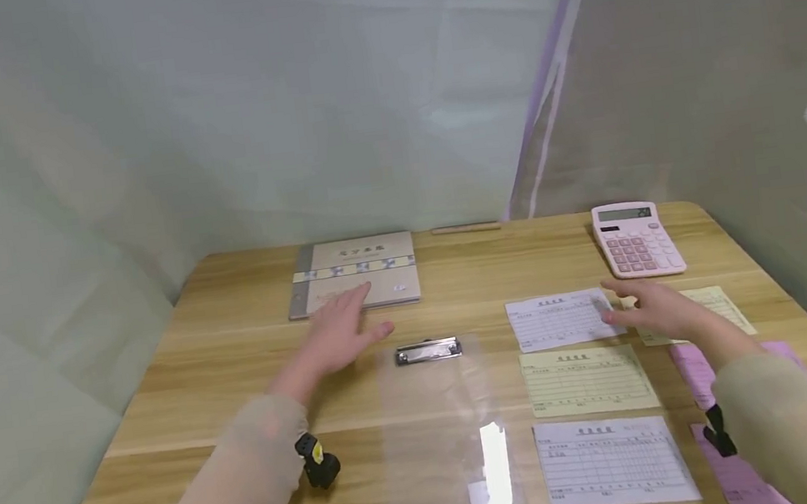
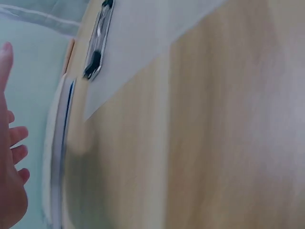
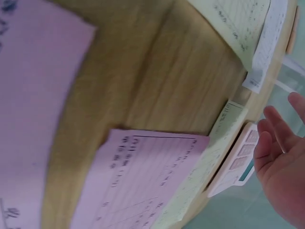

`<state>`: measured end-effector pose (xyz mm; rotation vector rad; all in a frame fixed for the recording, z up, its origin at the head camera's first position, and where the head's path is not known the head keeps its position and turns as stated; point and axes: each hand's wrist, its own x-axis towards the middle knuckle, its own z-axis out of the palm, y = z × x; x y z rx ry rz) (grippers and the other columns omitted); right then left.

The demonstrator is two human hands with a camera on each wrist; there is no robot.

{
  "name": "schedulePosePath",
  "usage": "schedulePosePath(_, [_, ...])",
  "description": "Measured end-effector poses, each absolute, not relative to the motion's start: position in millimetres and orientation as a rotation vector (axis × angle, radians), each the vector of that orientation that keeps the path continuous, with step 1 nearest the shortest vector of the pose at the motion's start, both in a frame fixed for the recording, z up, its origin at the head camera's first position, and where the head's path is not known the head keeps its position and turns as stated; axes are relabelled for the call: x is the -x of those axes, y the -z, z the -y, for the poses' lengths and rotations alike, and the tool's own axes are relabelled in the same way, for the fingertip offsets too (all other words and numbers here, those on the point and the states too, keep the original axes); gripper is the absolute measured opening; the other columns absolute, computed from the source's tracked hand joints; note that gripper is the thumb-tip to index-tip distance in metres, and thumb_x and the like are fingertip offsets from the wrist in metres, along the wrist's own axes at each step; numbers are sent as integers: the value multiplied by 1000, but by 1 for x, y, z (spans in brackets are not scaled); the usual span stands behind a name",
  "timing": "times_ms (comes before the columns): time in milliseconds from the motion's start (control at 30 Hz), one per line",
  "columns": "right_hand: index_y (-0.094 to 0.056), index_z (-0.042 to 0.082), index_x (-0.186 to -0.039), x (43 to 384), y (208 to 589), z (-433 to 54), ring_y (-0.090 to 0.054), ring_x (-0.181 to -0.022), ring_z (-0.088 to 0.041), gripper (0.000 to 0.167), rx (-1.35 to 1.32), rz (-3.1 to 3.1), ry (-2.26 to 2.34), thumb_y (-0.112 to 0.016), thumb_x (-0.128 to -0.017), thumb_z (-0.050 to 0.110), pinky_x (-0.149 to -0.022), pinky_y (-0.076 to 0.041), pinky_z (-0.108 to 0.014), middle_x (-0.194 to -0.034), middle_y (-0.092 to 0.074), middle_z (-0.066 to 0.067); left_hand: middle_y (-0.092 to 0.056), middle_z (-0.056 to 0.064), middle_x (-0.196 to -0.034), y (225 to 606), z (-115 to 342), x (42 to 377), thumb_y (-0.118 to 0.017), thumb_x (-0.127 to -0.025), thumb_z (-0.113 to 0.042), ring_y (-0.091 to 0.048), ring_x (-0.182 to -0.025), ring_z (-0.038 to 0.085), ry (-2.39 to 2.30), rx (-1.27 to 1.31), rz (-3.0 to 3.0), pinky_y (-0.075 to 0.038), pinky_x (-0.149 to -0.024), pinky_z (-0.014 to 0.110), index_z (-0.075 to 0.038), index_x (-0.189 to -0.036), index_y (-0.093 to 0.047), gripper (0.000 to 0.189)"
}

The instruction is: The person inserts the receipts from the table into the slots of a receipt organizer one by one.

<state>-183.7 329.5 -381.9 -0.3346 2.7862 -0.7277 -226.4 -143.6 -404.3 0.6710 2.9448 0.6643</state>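
Probably light and limp, the far white slip (image 1: 559, 324) lies toward the far right corner of the surface (image 1: 223, 383); pinch it by an edge. By its right end the right hand (image 1: 658, 310), and near the book (image 1: 354, 268) the left hand (image 1: 338, 333), hang loosely spread, holding nothing.

Left hand (image 2: 9, 183) near book (image 2: 55, 157); clipboard (image 2: 138, 38) on wooden table (image 2: 219, 143)
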Motion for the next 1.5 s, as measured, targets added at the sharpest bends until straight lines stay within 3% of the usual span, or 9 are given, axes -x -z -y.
schedulePosePath(267, [-40,-3,-138,182,394,-327,-54,-103,-42,68,362,-2796,768,-63,-88,37,-80,-45,-50,-123,-49,-32,-36,16,-145,425,127,212,-61,-84,-53,-27,-134,35,-883,-662,-2817,-14,-108,53,-8,-147,-27,84])
schedulePosePath(567, [-42,-4,-136,179,400,-328,-48,-111,-49,68,344,-2789,758,-66,-87,35,-89,-38,-59,-123,-48,-36,-47,6,-133,440,103,204,-67,-73,-63,-35,-125,27,-767,-716,-2833,-22,-100,50,-16,-143,-37,89])
schedulePosePath(1000, [-46,-4,-132,185,405,-324,-49,-108,-49,62,378,-2827,721,-65,-87,34,-88,-38,-59,-117,-51,-35,-44,3,-129,454,101,199,-62,-68,-73,-35,-116,22,-602,-792,-2919,-22,-95,45,-20,-139,-44,90])
schedulePosePath(1267, [-48,-2,-132,189,408,-322,-47,-91,-31,62,319,-2805,642,-71,-83,29,-78,-40,-48,-104,-49,-23,-43,5,-129,456,97,194,-56,-69,-77,-35,-115,24,-564,-810,-2926,-23,-95,46,-21,-138,-45,90])
schedulePosePath(1500, [-50,-2,-130,187,406,-324,-46,-90,-30,61,305,-2802,646,-71,-83,30,-76,-40,-46,-103,-47,-22,-43,3,-129,457,94,194,-55,-68,-79,-35,-115,23,-487,-836,-2967,-22,-96,45,-23,-137,-47,89])
